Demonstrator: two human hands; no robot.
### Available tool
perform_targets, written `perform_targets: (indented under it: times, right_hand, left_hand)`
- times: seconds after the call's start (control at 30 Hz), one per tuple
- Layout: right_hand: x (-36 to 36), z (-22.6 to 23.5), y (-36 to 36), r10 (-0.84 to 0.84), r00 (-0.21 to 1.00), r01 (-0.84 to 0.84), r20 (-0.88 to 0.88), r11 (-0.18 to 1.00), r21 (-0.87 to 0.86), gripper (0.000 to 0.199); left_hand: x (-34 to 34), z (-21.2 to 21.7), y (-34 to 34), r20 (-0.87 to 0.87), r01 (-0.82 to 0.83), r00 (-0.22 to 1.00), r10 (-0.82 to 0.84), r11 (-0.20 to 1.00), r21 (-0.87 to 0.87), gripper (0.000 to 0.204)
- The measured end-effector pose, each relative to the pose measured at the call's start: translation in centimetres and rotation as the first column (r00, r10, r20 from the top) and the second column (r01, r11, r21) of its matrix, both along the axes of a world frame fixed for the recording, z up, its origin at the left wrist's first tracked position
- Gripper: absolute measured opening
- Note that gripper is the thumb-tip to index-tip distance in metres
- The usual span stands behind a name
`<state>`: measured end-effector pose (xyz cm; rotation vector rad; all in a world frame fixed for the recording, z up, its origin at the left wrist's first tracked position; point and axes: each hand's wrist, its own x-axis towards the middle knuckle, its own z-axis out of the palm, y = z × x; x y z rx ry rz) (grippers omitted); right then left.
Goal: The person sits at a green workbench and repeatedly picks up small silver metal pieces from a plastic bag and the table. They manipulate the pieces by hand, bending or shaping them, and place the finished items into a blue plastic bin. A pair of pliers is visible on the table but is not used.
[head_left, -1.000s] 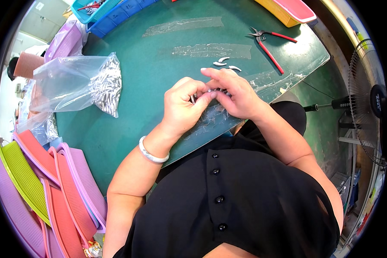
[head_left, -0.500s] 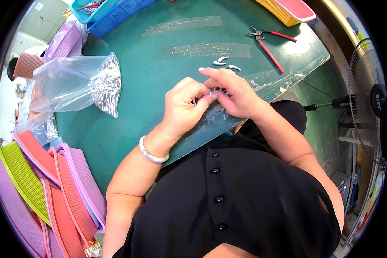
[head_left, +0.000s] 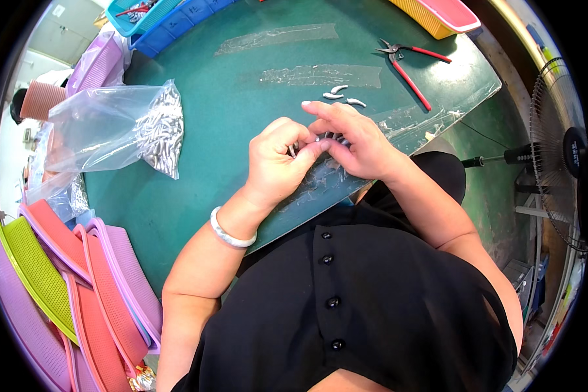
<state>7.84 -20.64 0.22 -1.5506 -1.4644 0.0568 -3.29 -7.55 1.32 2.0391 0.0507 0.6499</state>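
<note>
My left hand (head_left: 276, 160) and my right hand (head_left: 358, 140) meet above the green table (head_left: 222, 98) near its front edge. The left thumb and forefinger pinch a small silvery piece (head_left: 318, 138), their tips close to the right thumb. The end of another grey piece (head_left: 293, 150) shows inside the left fingers. Within the curled right hand lie several small grey metal pieces (head_left: 336, 137), partly hidden by the fingers. Just beyond that hand, three curved silvery metal pieces (head_left: 334, 96) rest loose on the table.
Red-handled cutting pliers (head_left: 408, 72) lie spread at the far right. A clear plastic bag (head_left: 121, 124) of similar metal pieces sits on the left. Coloured plastic baskets (head_left: 85, 281) are stacked at lower left; a blue crate (head_left: 176, 26) and a yellow basket (head_left: 431, 19) stand at the back. A fan (head_left: 555, 150) is at right.
The pinched piece and the left fingertips have shifted very slightly to the left and up. Both hands otherwise stay in place, and the loose pieces on the table have not moved.
</note>
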Motion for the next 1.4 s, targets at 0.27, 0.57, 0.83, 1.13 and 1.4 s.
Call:
perform_targets:
  times: [0.27, 0.57, 0.83, 1.13, 1.4]
  right_hand:
    - [-0.02, -0.13, -0.03, -0.006, 1.0, 0.006, -0.009, 1.0, 0.004, 0.06]
    - [-0.07, -0.1, -0.06, -0.026, 1.0, 0.027, -0.01, 0.999, 0.039, 0.061]
    - [-0.05, -0.2, 0.04, -0.046, 0.999, 0.047, -0.007, 0.996, 0.072, 0.061]
    - [-0.03, -0.1, -0.07, -0.047, 0.998, 0.048, -0.029, 0.997, 0.057, 0.06]
    - [-0.15, -0.15, -0.05, 0.01, 0.995, -0.006, -0.099, 0.999, 0.047, 0.061]
  left_hand:
    - [0.04, -0.11, 0.09, -0.045, -0.002, 0.999, -0.002, 0.997, -0.073, 0.019]
    - [0.02, -0.19, 0.19, -0.042, 0.006, 0.999, -0.009, 0.998, -0.069, 0.017]
    - [-0.02, -0.33, 0.3, -0.035, 0.022, 0.999, -0.024, 0.998, -0.056, 0.013]
    - [-0.05, -0.26, 0.32, -0.016, 0.033, 0.999, -0.033, 0.998, -0.044, 0.011]
    - [-0.05, -0.35, 0.23, 0.004, 0.042, 0.999, -0.042, 0.996, -0.076, 0.012]
